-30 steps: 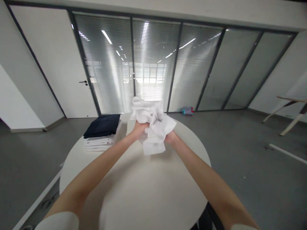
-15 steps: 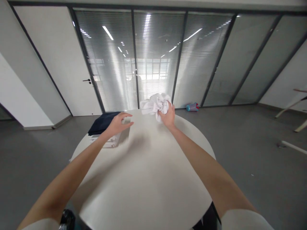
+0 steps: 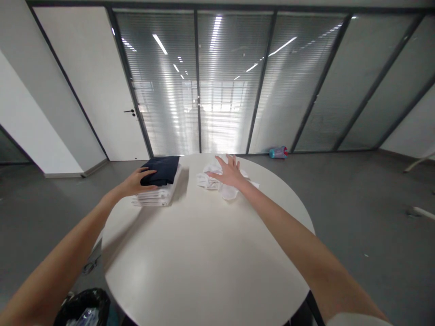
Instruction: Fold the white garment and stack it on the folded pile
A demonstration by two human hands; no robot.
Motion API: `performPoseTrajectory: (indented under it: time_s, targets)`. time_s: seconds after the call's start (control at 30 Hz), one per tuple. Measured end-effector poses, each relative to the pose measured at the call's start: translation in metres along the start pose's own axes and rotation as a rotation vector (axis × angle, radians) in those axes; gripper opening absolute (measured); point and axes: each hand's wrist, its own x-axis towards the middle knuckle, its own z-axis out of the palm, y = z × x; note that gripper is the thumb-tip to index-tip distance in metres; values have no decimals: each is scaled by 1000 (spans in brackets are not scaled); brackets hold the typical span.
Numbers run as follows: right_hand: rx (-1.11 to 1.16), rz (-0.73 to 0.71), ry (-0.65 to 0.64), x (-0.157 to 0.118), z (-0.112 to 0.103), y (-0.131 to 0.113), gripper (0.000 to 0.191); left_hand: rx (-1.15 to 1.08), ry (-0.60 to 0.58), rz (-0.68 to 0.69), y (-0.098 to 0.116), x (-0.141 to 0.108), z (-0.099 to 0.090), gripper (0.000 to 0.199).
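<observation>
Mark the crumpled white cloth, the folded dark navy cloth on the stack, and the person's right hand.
Crumpled white cloth (image 3: 210,183): head view, point on its bunched left part.
Folded dark navy cloth (image 3: 168,167): head view, point on its top face.
Right hand (image 3: 231,173): head view, point on the back of the hand.

Round white table (image 3: 204,276): either hand can pass across the near half, from the near edge up to the far items. Obstacles along the far edge: folded clothes stack (image 3: 158,192), navy on white, far-left, left hand (image 3: 137,181) lying on it; crumpled white cloth (image 3: 217,181), far-centre, under right hand (image 3: 231,172). Narrow passage of tabletop between stack and cloth; wider passage right of cloth, toward right edge. Beyond far edge: glass partition (image 3: 231,90). Below near-left edge: black plastic bag (image 3: 83,308).
</observation>
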Motion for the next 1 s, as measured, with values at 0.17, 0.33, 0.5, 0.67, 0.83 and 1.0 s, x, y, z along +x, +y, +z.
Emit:
performPoseTrajectory:
  time_s: [0.17,0.33,0.5,0.67,0.83,1.0]
  targets:
    - [-48,-143,204,-5,17,-41,51,159,75,-80,15,5,-1,55]
    - [268,-371,120,-5,38,-65,48,225,402,-448,43,15,-9,43]
    - [1274,-82,-286,6,47,-93,78,151,782,-163,97,21,-13,36]
    - [1792,27,-147,9,22,-94,61,95,619,523,151,3,1,25]
    - [1661,-25,112,-9,-6,-55,54,-237,658,414,171,-1,31,70]
    - [1453,-43,213,-27,-6,4,53,-797,610,95,177,18,65,72]
